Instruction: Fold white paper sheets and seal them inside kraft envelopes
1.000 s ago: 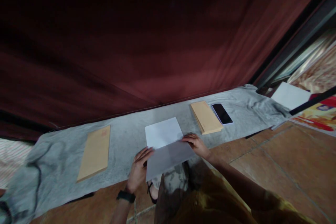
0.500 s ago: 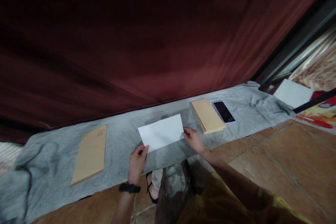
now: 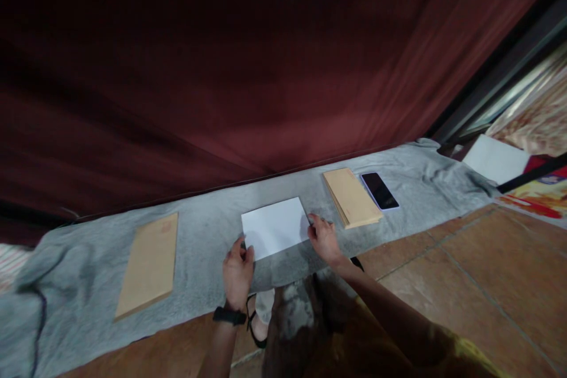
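Observation:
A folded white sheet of paper (image 3: 274,227) lies on a grey cloth (image 3: 208,236) spread over the floor. My left hand (image 3: 238,271), with a black wristband, pinches the sheet's near left corner. My right hand (image 3: 324,238) grips the sheet's right edge with curled fingers. Both hands hold the paper down flat on the cloth.
A single brown envelope (image 3: 147,264) lies on the cloth to the left. A stack of brown envelopes (image 3: 351,196) and a dark phone (image 3: 379,190) sit to the right. A dark red curtain (image 3: 221,71) hangs behind. White paper (image 3: 495,159) lies far right on the tiled floor.
The near half of the sheet was lifted and folded over onto the far half; the paper now lies half as deep, with both hands pressing its edges.

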A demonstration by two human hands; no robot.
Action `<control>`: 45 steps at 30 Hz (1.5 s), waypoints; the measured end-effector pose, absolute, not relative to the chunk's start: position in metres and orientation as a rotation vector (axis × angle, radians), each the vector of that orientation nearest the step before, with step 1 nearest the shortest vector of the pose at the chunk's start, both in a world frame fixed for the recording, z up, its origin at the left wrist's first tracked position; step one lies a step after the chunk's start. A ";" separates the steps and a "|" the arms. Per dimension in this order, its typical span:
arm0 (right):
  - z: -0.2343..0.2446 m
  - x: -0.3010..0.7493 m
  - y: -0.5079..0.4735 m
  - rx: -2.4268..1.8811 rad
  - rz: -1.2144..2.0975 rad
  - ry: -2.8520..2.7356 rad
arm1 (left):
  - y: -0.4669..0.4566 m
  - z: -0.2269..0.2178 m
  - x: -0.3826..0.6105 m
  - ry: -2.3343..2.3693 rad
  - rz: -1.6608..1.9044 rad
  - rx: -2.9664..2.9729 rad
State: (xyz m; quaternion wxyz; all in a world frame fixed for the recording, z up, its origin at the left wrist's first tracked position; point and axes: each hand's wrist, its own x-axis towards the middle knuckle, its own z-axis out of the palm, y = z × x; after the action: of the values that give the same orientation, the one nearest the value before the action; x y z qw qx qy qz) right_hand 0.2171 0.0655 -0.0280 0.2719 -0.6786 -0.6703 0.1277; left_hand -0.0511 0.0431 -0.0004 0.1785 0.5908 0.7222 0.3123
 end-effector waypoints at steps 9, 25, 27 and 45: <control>-0.027 0.215 0.065 -1.845 0.306 -1.915 | 0.038 0.002 -0.037 2.258 0.541 2.080; -0.012 0.213 0.060 -1.850 0.273 -1.956 | 0.044 -0.021 0.050 1.843 0.507 2.331; -0.005 0.203 0.058 -1.789 0.211 -1.963 | 0.042 -0.024 0.048 1.847 0.490 2.340; -0.033 0.154 0.041 -1.474 0.245 -2.140 | 0.010 -0.029 0.004 1.884 0.609 2.330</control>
State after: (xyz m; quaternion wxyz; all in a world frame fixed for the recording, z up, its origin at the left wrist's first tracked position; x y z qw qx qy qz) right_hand 0.1544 0.0409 -0.0332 0.2629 -0.5448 -0.7911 0.0905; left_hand 0.0040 0.0104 -0.0286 0.0419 0.7613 0.6157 0.1989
